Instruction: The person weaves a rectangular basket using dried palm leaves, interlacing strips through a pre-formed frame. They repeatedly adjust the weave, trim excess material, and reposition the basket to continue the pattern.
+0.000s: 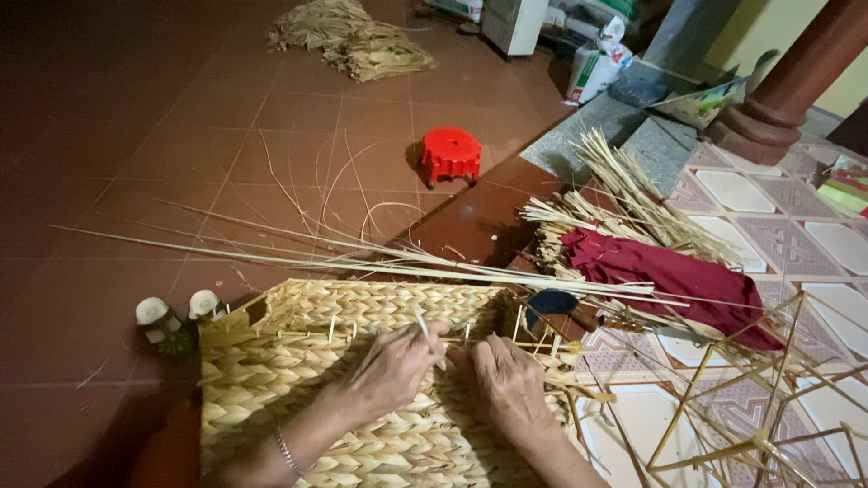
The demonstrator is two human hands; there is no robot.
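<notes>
A pale woven straw basket (271,380) lies on its side in front of me, its braided wall facing up. My left hand (393,370) pinches a thin pale strand (423,327) at the basket's top edge, where thin upright stakes stick out. My right hand (506,384) rests on the weave just beside it, fingers bent and pressing the rim. A bracelet sits on my left wrist. Long straw strands (362,258) stretch away to the left from behind the basket.
A dark red cloth (669,276) lies over a straw bundle (624,194) at right. A thin metal wire frame (759,407) stands at lower right. A small red stool (449,154), straw piles (357,41), slippers (176,316) and a white sack (597,63) sit on the tiled floor.
</notes>
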